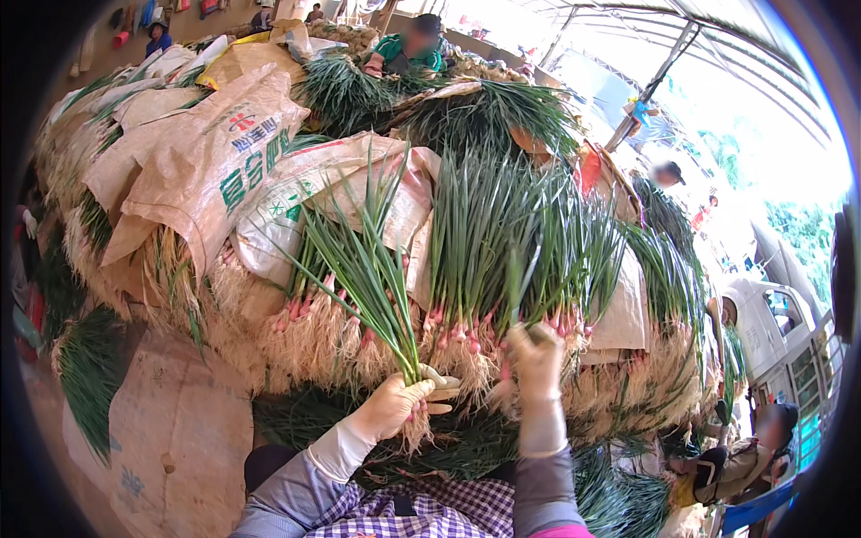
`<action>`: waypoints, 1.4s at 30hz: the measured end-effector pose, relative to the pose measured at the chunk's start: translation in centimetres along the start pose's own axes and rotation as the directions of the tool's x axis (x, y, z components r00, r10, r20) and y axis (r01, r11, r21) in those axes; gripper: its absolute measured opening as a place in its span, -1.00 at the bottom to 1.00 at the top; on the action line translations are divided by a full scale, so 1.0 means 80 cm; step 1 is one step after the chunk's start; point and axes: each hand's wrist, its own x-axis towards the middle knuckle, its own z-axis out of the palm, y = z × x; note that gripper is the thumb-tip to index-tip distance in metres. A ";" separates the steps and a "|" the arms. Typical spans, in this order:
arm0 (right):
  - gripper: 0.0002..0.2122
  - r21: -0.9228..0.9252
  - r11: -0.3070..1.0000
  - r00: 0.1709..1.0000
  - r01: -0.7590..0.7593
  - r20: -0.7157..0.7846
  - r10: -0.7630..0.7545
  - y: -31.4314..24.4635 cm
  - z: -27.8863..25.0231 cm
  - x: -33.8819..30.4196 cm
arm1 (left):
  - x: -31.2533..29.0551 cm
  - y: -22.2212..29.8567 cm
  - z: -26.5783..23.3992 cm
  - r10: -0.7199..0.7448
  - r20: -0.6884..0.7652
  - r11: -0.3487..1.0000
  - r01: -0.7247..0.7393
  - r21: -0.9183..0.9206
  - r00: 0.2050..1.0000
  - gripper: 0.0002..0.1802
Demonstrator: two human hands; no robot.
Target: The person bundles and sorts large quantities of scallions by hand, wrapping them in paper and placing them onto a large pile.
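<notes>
My left hand [399, 403], in a pale glove, is closed around the lower stalks of a bunch of green garlic [381, 296]. Its long leaves fan up and to the left, and pinkish bulbs and pale roots hang below the fist. To the right, my gloved right hand [535, 359] is closed, with a motion-smeared stalk of green garlic [515, 285] rising from its fingers. Right behind that hand, a thick row of green garlic [475, 242] lies on the heap with bulbs and roots toward me.
Printed woven sacks [202, 166] cover the heap's left side. More leaves [386, 439] lie below my hands, beside a flattened sack [179, 430] at lower left. A person in green [408, 54] works behind the heap, another person [749, 457] at lower right. A white truck [762, 323] stands at right.
</notes>
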 end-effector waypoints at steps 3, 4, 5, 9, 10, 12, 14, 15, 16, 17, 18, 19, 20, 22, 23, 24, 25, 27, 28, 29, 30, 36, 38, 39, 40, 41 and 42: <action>-0.94 -0.094 0.986 0.973 0.138 0.198 -0.117 0.060 0.043 -0.052 | 0.011 -0.027 0.005 -0.071 0.008 0.997 0.071 0.016 0.997 -0.86; -0.94 -0.171 0.953 0.952 0.249 0.222 -0.209 0.061 0.062 -0.070 | 0.009 -0.029 0.000 -0.137 -0.069 0.971 0.147 0.190 0.988 -0.87; -0.94 -0.066 0.963 0.944 0.262 0.225 -0.242 0.076 0.065 -0.062 | 0.007 -0.030 0.005 -0.131 -0.100 0.991 0.130 -0.012 0.986 -0.89; -0.95 0.344 0.937 0.997 -0.067 0.054 0.051 0.065 0.046 -0.027 | -0.017 0.002 0.030 0.062 0.167 0.871 0.029 -0.491 0.984 -0.91; -0.90 0.309 0.951 0.983 -0.005 0.175 -0.052 0.070 0.036 -0.023 | -0.030 0.020 0.030 0.149 0.228 0.868 -0.016 -0.497 0.962 -0.91; -0.82 -0.336 0.661 0.680 0.671 0.634 -0.368 0.066 0.005 -0.012 | -0.042 0.031 0.010 0.295 0.027 0.932 -0.282 -0.227 0.955 -0.95; -0.78 -0.458 0.868 0.922 0.192 0.387 0.001 0.040 0.001 0.006 | -0.032 0.038 -0.014 0.168 -0.315 0.964 -0.222 -0.146 0.934 -0.87; -0.76 -0.497 0.864 0.971 0.088 0.238 0.038 0.040 -0.005 0.027 | -0.019 0.028 -0.026 0.082 -0.332 0.982 -0.133 -0.134 0.940 -0.73; -0.73 -0.503 0.864 0.993 -0.014 0.091 0.069 0.054 -0.002 0.053 | -0.013 0.022 -0.026 0.056 -0.294 0.987 -0.096 -0.125 0.954 -0.62; -0.76 -0.664 0.741 0.995 0.104 0.067 -0.080 0.060 -0.002 0.071 | -0.012 0.018 -0.017 0.043 -0.188 0.971 -0.085 -0.225 0.981 -0.61; -0.79 -0.794 0.575 0.972 0.196 0.081 -0.220 0.077 0.002 0.089 | -0.015 0.015 -0.010 0.037 -0.092 0.945 -0.065 -0.319 0.995 -0.59; -0.82 -0.822 0.490 0.919 0.290 0.096 -0.383 0.108 -0.006 0.112 | -0.012 0.016 0.002 0.066 0.025 0.941 -0.054 -0.335 0.997 -0.62; -0.83 -0.810 0.556 0.945 0.185 -0.010 -0.328 0.106 -0.003 0.122 | -0.018 0.020 0.007 0.110 0.037 0.962 -0.097 -0.254 0.993 -0.58; -0.84 -0.753 0.657 0.958 -0.028 -0.209 -0.199 0.083 0.006 0.147 | -0.026 0.027 -0.004 0.180 0.073 0.957 -0.158 -0.245 0.981 -0.59; -0.85 -0.726 0.685 0.938 0.070 -0.186 -0.293 0.072 -0.001 0.146 | -0.031 0.031 -0.007 0.217 0.027 0.956 -0.207 -0.206 0.976 -0.59; -0.87 -0.698 0.697 0.903 0.163 -0.179 -0.391 0.056 -0.018 0.143 | -0.032 0.034 -0.007 0.201 -0.021 0.946 -0.199 -0.254 0.979 -0.62; -0.88 -0.684 0.668 0.894 0.293 -0.052 -0.446 0.053 -0.032 0.148 | -0.031 0.031 -0.017 0.197 -0.045 0.942 -0.202 -0.267 0.979 -0.61; -0.88 -0.824 0.536 0.976 0.182 0.087 -0.198 0.033 -0.033 0.145 | -0.031 0.030 -0.029 0.193 -0.091 0.935 -0.211 -0.287 0.977 -0.60; -0.87 -0.858 0.495 0.990 0.136 0.103 -0.094 0.020 -0.022 0.135 | -0.034 0.031 -0.032 0.190 -0.109 0.930 -0.214 -0.298 0.976 -0.59; -0.88 -0.799 0.551 0.969 0.242 0.165 -0.186 0.017 -0.013 0.121 | -0.036 0.032 -0.034 0.187 -0.128 0.926 -0.218 -0.309 0.974 -0.59; -0.89 -0.719 0.632 0.956 0.288 0.180 -0.231 0.017 -0.009 0.110 | -0.035 0.031 -0.033 0.195 -0.117 0.924 -0.223 -0.310 0.974 -0.59; -0.72 -0.720 0.660 0.976 0.214 0.177 -0.123 0.064 0.064 0.106 | -0.030 0.035 -0.020 0.230 -0.103 0.923 -0.250 -0.292 0.968 -0.60; -0.70 -0.632 0.739 0.971 0.234 0.122 -0.204 0.078 0.057 0.113 | -0.027 0.035 -0.013 0.234 -0.074 0.928 -0.246 -0.280 0.969 -0.60; -0.71 -0.415 0.905 0.995 0.093 0.059 -0.075 0.059 0.059 0.116 | -0.032 0.036 -0.019 0.239 -0.081 0.927 -0.252 -0.277 0.968 -0.60; -0.73 -0.174 0.983 0.998 -0.062 0.018 0.066 0.036 0.047 0.120 | -0.032 0.037 -0.020 0.243 -0.069 0.925 -0.253 -0.283 0.967 -0.60; -0.77 0.012 0.999 0.995 -0.031 -0.096 0.032 0.017 0.039 0.121 | -0.035 0.036 -0.025 0.262 -0.070 0.929 -0.272 -0.251 0.962 -0.61; -0.80 0.194 0.981 0.977 0.013 -0.212 0.029 0.008 0.029 0.125 | -0.038 0.037 -0.029 0.259 -0.101 0.931 -0.276 -0.239 0.961 -0.61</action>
